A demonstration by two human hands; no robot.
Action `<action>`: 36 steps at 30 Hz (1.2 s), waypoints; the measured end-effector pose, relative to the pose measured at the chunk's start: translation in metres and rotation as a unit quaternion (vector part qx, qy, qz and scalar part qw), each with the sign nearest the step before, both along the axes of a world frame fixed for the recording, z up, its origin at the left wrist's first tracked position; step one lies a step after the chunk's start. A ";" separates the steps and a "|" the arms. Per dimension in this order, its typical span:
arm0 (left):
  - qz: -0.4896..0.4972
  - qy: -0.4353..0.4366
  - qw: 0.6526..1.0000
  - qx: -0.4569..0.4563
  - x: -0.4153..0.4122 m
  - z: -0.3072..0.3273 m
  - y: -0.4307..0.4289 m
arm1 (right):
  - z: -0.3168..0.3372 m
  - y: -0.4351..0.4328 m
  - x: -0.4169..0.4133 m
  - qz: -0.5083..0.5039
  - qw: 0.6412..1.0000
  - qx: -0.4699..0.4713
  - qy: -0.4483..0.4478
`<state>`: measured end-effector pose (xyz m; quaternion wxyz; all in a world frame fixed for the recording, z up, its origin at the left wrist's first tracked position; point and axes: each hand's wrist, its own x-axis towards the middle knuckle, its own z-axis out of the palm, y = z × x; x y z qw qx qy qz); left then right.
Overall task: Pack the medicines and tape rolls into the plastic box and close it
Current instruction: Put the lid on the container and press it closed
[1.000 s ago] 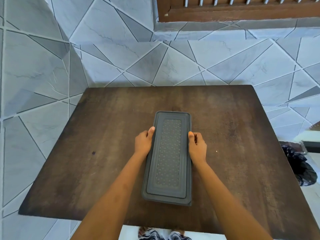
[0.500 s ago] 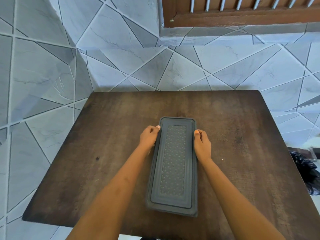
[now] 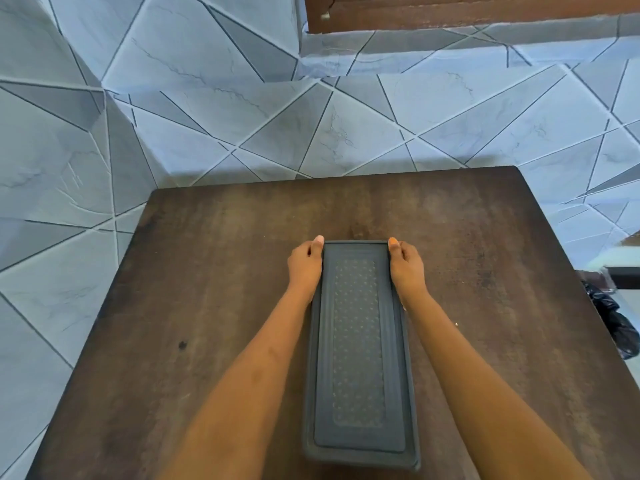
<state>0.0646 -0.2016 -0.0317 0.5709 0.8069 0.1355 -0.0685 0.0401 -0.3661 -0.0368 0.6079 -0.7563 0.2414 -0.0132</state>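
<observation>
Both thumbs are lying flat on the far corners of the lid, and the remaining fingers are curling down over the long sides, where I cannot see their tips. The left hand (image 3: 304, 266) is clamping the far left corner of the plastic box (image 3: 358, 355) and the right hand (image 3: 407, 268) is clamping the far right, each thumb above and fingers below. I take that grip as pressing the lid's far end down to snap it home. The box is lying lengthwise on the dark wooden table (image 3: 207, 306), running from the near edge toward the middle, lid on. No medicines or tape rolls are showing outside, so packing looks finished; whether the lid is fully seated I cannot tell.
</observation>
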 end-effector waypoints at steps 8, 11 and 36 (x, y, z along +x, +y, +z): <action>-0.007 -0.031 0.997 0.064 0.010 0.001 0.001 | -0.001 0.002 0.011 -0.021 0.998 -0.052 -0.026; 0.010 -0.013 0.999 0.049 0.008 0.006 0.004 | -0.003 0.002 0.012 -0.023 0.999 -0.038 -0.020; -0.152 0.199 0.965 -0.080 -0.206 0.031 0.073 | 0.002 0.022 -0.234 0.012 0.992 0.129 0.011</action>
